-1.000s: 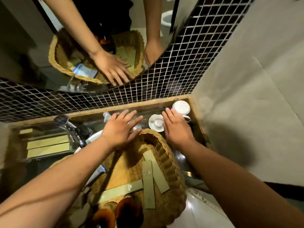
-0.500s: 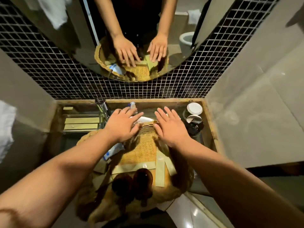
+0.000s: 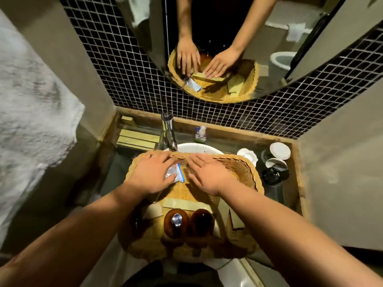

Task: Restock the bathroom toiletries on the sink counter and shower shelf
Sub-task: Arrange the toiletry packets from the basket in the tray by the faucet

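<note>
Left hand [image 3: 152, 175] lies palm down in the far half of the wicker basket [image 3: 246, 175], fingers spread and curled slightly over a small clear sachet [image 3: 175, 175] with a blue edge; thumb and forefinger bracket it, touching, but whether they actually pinch it I cannot tell; the mirror [image 3: 228, 48] above shows the same packet under the fingertips, no clearer. Right hand [image 3: 209, 175] just beside it, flat and open, fingers fanned on the weave, holding nothing; it reads as steadying or sorting.

Sachet, by judgement: very light, soft film, slippery, crumples rather than breaks; best taken by one edge or corner between thumb and forefinger, not scooped flat, since it will slide on the weave.

Outward in the basket: flat pale green boxes [image 3: 182, 204] at the near side of the hands, thin card, light, stiff, easy to grip across the short sides; two brown bottles [image 3: 187, 223] at the near rim, upright, one with a metal pump top; likely the heaviest load, possibly glass, so take each round the body, not by the pump.

Basket rests across the white basin [image 3: 196, 147], below the tap [image 3: 169, 133]; counter [image 3: 230, 142] beyond carries more green boxes at far left, a small plastic bottle behind the basin, white cups and dark jars at far right; white towel [image 3: 31, 112] hangs on the left.
</note>
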